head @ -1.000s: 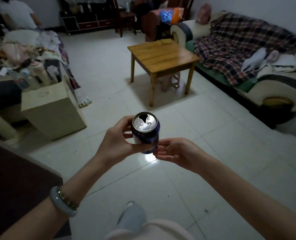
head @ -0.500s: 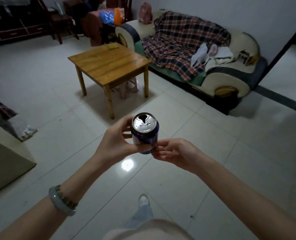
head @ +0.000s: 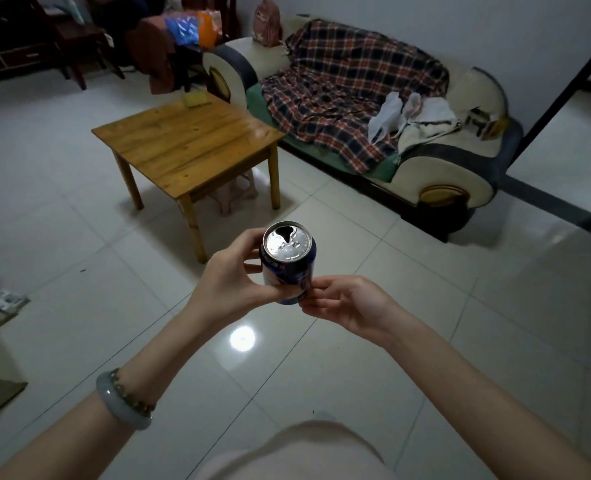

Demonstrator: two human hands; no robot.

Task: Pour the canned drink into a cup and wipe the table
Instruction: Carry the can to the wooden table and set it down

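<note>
A blue drink can with an opened silver top is held upright in front of me, above the tiled floor. My left hand wraps around its left side. My right hand touches the can's lower right edge with its fingertips, fingers loosely curled. A low wooden table stands ahead and to the left, with a small yellow-green cloth or sponge at its far edge. No cup is in view.
A sofa draped with a plaid blanket and white bags runs along the right wall. A small stool sits under the table. Dark chairs and cabinets stand at the back left. Clutter lies at the left edge.
My view has swung to the right and come closer to the table and sofa; the boxes and bed at the left have left view. Both hands keep the same hold on the can.
</note>
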